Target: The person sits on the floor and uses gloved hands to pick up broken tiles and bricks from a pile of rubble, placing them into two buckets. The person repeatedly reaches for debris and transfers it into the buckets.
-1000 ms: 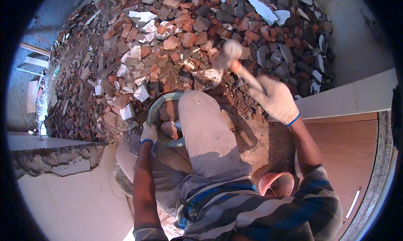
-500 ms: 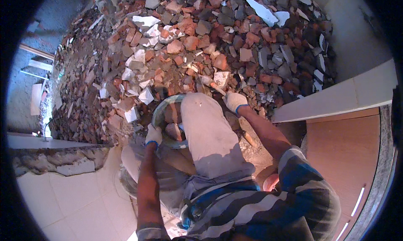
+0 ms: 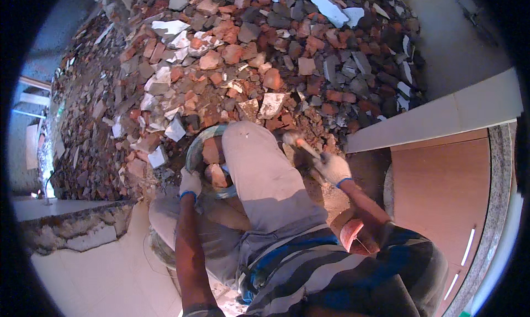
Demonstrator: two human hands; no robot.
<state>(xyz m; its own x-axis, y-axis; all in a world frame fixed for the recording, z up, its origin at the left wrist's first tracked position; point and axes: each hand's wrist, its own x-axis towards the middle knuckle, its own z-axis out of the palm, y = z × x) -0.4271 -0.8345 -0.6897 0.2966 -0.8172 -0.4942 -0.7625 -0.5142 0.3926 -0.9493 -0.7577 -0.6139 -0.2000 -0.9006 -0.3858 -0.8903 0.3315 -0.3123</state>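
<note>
My left hand [image 3: 191,183], in a pale glove with a blue cuff, is closed on the rim of a round pan [image 3: 193,151]. Brick chunks [image 3: 216,175] lie in the pan, and my bent knee covers its right side. To the right of that knee, my gloved right hand [image 3: 333,168] grips a short-handled tool [image 3: 306,147], its head low over loose dirt. The head is blurred, so its kind is unclear.
Broken brick and tile rubble [image 3: 232,54] spreads across the ground ahead. A pale ledge [image 3: 430,115] and a brown panel [image 3: 441,190] stand at the right. A broken-edged tiled surface [image 3: 105,262] lies left. A reddish rounded object [image 3: 351,233] sits beside my right hip.
My right hand has drawn the tool back toward me and to the right, away from the rubble edge. My left hand stays on the pan's rim. The whole view has shifted slightly.
</note>
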